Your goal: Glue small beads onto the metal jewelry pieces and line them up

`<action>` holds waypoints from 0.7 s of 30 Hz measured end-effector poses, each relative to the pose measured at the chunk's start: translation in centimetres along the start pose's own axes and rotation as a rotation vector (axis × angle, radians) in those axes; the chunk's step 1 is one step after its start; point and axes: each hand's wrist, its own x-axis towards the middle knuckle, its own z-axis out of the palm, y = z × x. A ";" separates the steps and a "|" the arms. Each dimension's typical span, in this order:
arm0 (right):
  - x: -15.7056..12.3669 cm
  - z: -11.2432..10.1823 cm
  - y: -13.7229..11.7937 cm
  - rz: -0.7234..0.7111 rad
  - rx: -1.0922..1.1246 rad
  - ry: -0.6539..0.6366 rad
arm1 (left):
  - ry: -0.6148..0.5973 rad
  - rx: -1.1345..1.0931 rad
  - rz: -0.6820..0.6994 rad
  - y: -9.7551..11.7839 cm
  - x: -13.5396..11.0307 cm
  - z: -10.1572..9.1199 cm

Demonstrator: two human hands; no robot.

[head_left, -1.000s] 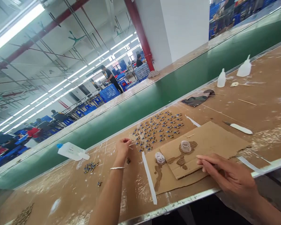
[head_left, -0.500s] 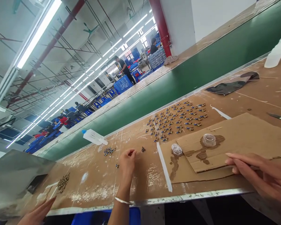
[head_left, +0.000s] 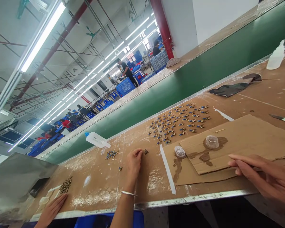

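The left hand has thumb and fingertips drawn together, just beside 1 small pile of parts at 2 o'clock; I cannot tell whether a piece sits between them. From this hand, 1 single piece lies at 8 o'clock, 1 blue-and-gold pile at 9, and more than 30 spread-out pieces at 2. The right hand presses thumb and forefinger together over 2 cardboard sheets bearing 2 clear cups; anything pinched there cannot be made out. 1 co-worker's hand rests at 8 o'clock. A wide stretch of brown table separates it from the left hand, reaching the metal front edge at 6 o'clock. The green belt borders 12.
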 end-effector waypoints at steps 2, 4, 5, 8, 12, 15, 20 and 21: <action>-0.1 0.0 0.3 -0.079 -0.002 -0.023 | -0.034 0.023 0.019 0.1 0.8 0.0; 0.0 -0.1 0.4 -0.123 0.001 -0.026 | -0.074 0.050 0.042 0.1 1.4 0.0; 0.1 -0.1 0.3 -0.133 0.003 -0.021 | -0.094 0.066 0.054 0.1 1.6 0.0; 0.5 -0.3 -0.2 -0.139 0.018 -0.004 | -0.145 0.121 0.087 0.3 2.0 -0.2; 0.8 -0.3 -0.6 -0.147 0.002 0.015 | -0.190 0.188 0.118 0.9 2.1 -0.5; 0.5 0.0 -0.2 -0.152 -0.026 0.016 | -0.208 0.227 0.135 1.5 2.1 -0.7; 0.3 0.0 0.1 -0.137 -0.034 -0.003 | -0.199 0.244 0.136 2.2 2.3 -0.8; 0.4 -0.1 -0.1 -0.135 -0.033 0.002 | -0.183 0.233 0.127 2.3 2.2 -0.9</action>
